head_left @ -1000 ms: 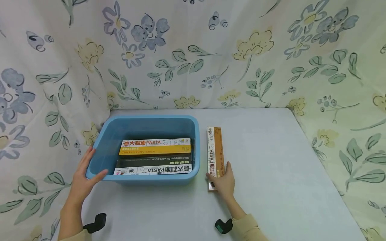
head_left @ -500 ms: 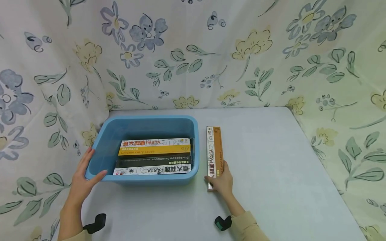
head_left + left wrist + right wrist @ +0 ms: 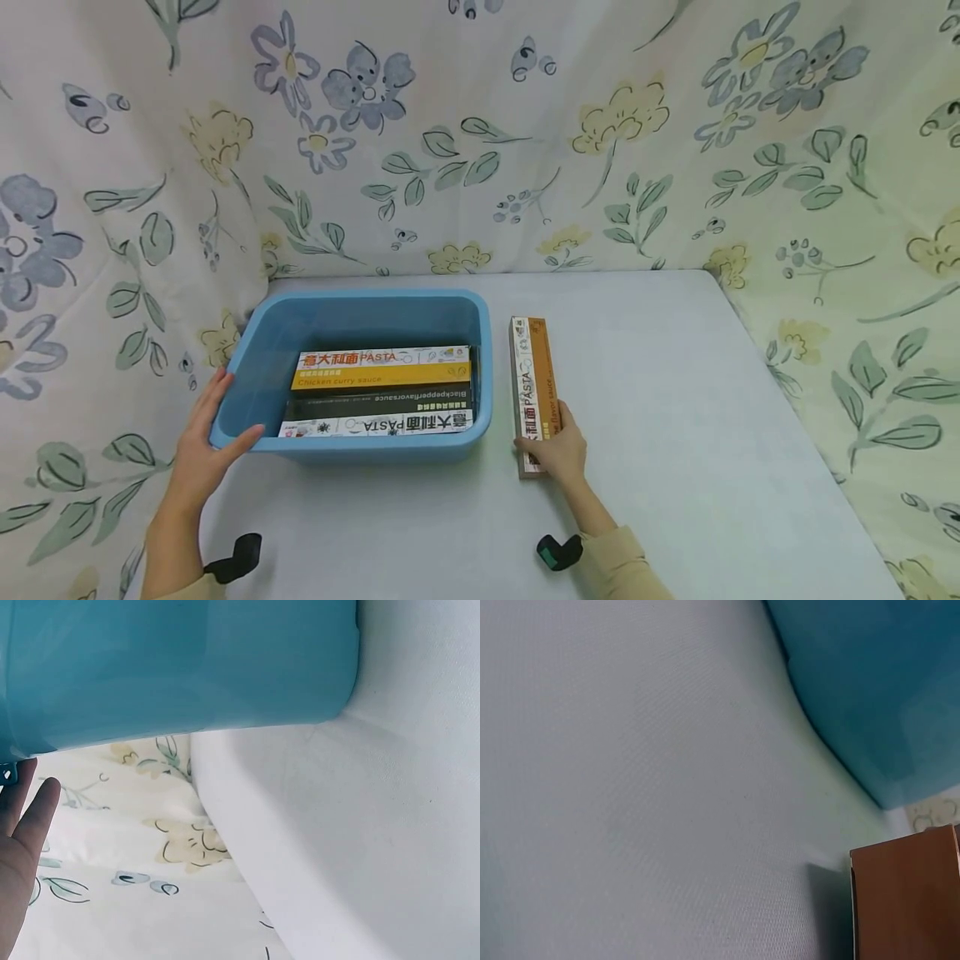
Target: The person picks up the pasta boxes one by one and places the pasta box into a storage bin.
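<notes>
A narrow pasta box point(image 3: 534, 375) with white and orange-brown faces stands lengthwise to the right of a blue plastic tub point(image 3: 375, 446). My right hand point(image 3: 558, 454) grips its near end, thumb on the left side and fingers on the right. In the right wrist view, the box's brown end point(image 3: 907, 900) shows beside a shadow. My left hand point(image 3: 202, 442) rests at the tub's front left corner, thumb over the rim and fingers extended along the left side. Inside the tub lie a yellow chicken curry pasta box point(image 3: 382, 371) and a black pepper pasta box point(image 3: 378, 412).
The white tabletop point(image 3: 675, 433) extends to the right and in front of the tub. A floral curtain point(image 3: 465, 142) hangs behind the table and along both sides. Dark wrist devices point(image 3: 558, 552) sit near each sleeve.
The right hand keeps its grip on the pasta box, which tilts slightly, its near end a little further right. The left hand stays at the tub's corner. The head view shifts slightly.
</notes>
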A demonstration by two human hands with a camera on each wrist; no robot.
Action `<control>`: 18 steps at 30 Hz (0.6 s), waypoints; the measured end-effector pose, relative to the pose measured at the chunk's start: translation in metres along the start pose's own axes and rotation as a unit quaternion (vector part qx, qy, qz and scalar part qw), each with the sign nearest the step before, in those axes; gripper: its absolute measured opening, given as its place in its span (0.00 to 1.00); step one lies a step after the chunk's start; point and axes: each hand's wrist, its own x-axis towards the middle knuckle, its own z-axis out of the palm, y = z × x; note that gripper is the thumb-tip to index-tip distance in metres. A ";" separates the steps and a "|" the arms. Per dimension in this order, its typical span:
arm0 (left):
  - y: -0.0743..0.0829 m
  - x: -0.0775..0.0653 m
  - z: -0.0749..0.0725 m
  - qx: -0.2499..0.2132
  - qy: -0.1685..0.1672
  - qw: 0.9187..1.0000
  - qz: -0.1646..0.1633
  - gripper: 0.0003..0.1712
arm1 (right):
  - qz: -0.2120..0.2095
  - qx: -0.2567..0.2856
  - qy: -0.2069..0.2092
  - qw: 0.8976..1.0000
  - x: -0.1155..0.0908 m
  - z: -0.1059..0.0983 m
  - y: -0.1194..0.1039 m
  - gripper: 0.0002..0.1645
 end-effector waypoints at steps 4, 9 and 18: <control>0.000 0.000 0.000 -0.001 0.001 1.000 0.003 0.50 | -0.003 0.000 0.001 1.000 0.000 -0.002 0.000 0.61; 0.000 -0.001 0.000 -0.002 0.003 1.000 0.003 0.51 | -0.006 0.000 0.007 1.000 0.000 -0.009 0.000 0.60; 0.000 -0.001 0.000 0.004 0.001 1.000 0.003 0.50 | 0.000 0.003 0.004 1.000 0.005 -0.033 0.002 0.59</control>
